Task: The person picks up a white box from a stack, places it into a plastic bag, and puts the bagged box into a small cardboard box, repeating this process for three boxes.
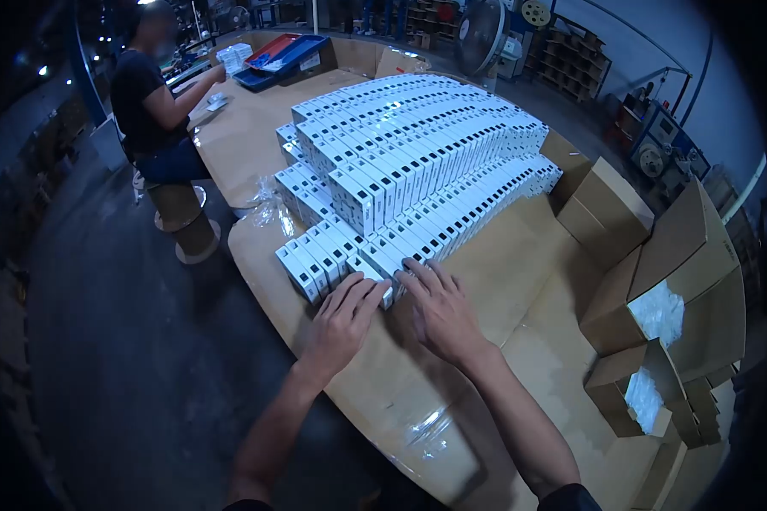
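Many slim white boxes with small dark squares stand packed upright in stacked rows on the brown-covered table. At the near end of the lowest rows, my left hand has its fingers closed over a white box. My right hand lies just to its right, with bent fingers gripping the near white boxes of the adjoining row. Its fingertips rest on their top edges, and the palm hides part of their sides. A short group of white boxes stands left of my left hand.
Open cardboard boxes holding clear plastic bags line the right side of the table. Crumpled clear plastic hangs at the left edge. A blue tray lies at the back, near a seated person. A large fan stands behind.
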`<action>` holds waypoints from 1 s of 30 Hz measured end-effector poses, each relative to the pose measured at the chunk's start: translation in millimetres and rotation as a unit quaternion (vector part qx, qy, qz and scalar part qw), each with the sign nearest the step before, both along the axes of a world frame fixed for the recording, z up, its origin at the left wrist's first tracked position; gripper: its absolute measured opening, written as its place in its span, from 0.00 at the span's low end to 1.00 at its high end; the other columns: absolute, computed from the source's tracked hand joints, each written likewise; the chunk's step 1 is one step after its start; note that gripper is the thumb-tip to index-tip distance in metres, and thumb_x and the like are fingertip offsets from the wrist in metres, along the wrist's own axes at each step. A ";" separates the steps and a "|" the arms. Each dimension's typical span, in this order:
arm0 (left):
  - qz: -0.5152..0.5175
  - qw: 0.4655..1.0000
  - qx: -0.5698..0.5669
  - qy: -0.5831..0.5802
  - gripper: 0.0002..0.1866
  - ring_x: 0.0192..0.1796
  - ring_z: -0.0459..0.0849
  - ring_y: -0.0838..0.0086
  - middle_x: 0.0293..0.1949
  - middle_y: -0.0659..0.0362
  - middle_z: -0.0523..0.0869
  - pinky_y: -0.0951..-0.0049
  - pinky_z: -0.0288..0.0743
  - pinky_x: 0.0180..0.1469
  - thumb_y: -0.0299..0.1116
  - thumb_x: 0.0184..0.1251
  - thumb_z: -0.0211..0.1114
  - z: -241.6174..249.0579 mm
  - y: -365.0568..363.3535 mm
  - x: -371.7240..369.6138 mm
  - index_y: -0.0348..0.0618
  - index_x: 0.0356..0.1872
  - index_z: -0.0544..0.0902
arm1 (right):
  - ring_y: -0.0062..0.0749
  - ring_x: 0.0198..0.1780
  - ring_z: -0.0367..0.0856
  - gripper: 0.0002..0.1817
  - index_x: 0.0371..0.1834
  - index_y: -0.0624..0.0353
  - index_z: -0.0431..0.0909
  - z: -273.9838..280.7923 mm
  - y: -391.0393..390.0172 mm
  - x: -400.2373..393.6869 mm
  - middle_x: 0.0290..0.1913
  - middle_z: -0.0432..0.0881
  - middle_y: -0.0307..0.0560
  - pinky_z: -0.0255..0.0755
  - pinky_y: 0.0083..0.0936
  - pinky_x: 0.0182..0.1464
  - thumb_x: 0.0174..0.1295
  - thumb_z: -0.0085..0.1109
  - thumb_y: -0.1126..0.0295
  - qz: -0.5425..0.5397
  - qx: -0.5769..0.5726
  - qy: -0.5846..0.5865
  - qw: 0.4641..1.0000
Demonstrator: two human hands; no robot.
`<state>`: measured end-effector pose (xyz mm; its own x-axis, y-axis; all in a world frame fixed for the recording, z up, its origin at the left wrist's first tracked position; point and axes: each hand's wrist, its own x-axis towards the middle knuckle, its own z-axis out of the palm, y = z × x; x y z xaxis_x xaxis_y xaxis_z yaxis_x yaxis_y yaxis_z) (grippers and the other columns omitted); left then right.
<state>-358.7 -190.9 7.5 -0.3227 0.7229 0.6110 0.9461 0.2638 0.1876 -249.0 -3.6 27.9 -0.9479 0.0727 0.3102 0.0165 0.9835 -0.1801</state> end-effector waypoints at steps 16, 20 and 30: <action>-0.054 0.998 -0.011 0.002 0.21 0.61 0.80 0.55 0.52 0.55 0.81 0.48 0.75 0.64 0.21 0.52 0.75 16.5 -27.7 30.5 0.40 0.50 0.85 | 0.67 0.77 0.63 0.43 0.85 0.51 0.53 45.1 5.7 68.5 0.79 0.59 0.69 0.63 0.54 0.75 0.66 0.57 0.76 -0.019 -0.179 -0.018 0.984; -0.145 0.989 0.033 -0.019 0.22 0.61 0.81 0.52 0.52 0.52 0.81 0.47 0.78 0.61 0.18 0.52 0.74 31.3 -2.7 69.2 0.39 0.51 0.83 | 0.65 0.69 0.74 0.39 0.86 0.51 0.51 53.2 24.4 134.2 0.76 0.65 0.72 0.73 0.48 0.69 0.74 0.57 0.67 -0.021 -0.308 -0.041 0.950; -0.391 0.912 0.122 0.026 0.16 0.56 0.83 0.54 0.51 0.53 0.83 0.40 0.77 0.57 0.22 0.55 0.76 99.5 146.6 183.4 0.39 0.45 0.82 | 0.24 0.49 0.81 0.29 0.81 0.54 0.64 95.3 63.4 275.3 0.64 0.78 0.43 0.80 0.26 0.53 0.81 0.56 0.61 -0.045 -0.637 0.134 0.758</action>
